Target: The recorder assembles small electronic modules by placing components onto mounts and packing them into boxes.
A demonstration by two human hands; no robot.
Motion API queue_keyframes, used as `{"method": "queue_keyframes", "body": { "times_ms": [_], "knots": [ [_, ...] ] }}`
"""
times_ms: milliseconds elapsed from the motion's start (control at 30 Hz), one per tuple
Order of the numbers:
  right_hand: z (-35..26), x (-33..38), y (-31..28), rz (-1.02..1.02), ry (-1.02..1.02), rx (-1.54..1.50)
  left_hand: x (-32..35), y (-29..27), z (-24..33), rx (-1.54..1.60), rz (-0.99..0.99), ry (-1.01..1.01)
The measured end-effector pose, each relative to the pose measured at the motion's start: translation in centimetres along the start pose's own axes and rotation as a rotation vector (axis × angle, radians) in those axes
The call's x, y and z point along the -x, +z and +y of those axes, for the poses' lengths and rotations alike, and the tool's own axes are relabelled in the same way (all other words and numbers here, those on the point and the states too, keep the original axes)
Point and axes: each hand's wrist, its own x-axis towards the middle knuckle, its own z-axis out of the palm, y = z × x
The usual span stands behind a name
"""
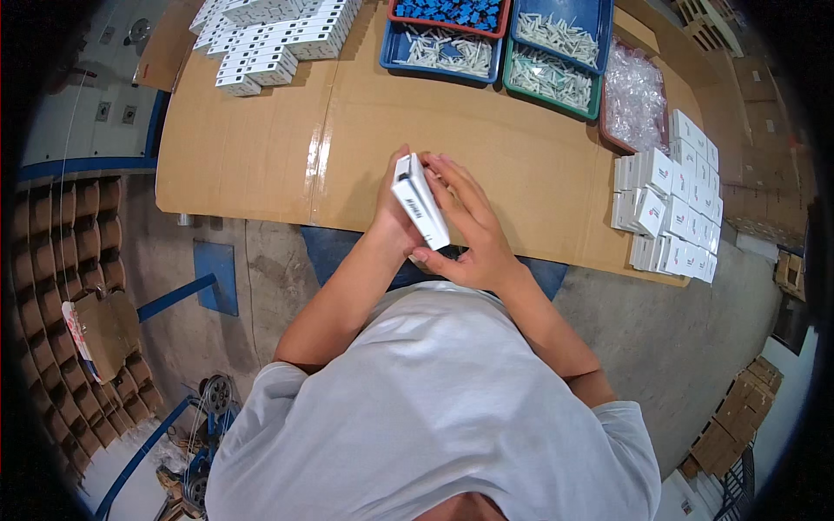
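Observation:
A small white box (pixel 420 205) with dark print on its narrow side is held between my two hands, tilted above the table's near edge. My left hand (pixel 393 206) closes round its left side, with the fingertips showing past the far end. On the other side my right hand (pixel 473 227) presses against it, fingers along the upper right and thumb near the lower end. A dark spot shows at the box's far end. Part of the box is hidden behind the fingers.
A cardboard-covered table (pixel 261 148) lies ahead. White boxes (pixel 269 52) stand in rows at far left; more white boxes (pixel 678 204) are stacked at right. Trays at the back hold blue pieces (pixel 452 12), white parts (pixel 552 78) and clear plastic pieces (pixel 632 95).

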Motion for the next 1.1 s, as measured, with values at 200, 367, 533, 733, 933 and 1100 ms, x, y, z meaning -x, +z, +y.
{"method": "queue_keyframes", "body": {
  "times_ms": [200, 367, 533, 733, 933, 1100],
  "knots": [
    [1.3, 1.2, 1.4, 0.006, 0.046, -0.063, 0.2, -0.5, -0.6, -0.272, 0.077, -0.020],
    [2.3, 1.1, 0.7, 0.167, 0.158, 0.053, 2.5, 1.1, -0.8, -0.427, -0.091, 0.272],
    [0.9, 0.0, -0.4, 0.113, 0.129, 0.118, 4.6, 2.2, -1.7, -0.683, -0.234, 0.384],
    [0.2, 0.1, -2.4, 0.350, 0.294, -0.436, 4.1, -0.2, 0.5, -0.719, -0.334, 0.471],
    [0.2, 0.4, -3.7, 0.209, 0.279, -0.658, 5.1, -0.7, 0.8, -0.831, -0.578, 0.457],
    [0.1, 0.4, -4.9, 0.167, 0.272, -0.796, 5.8, 0.5, 2.2, -0.923, -0.664, 0.353]
  ]
}}
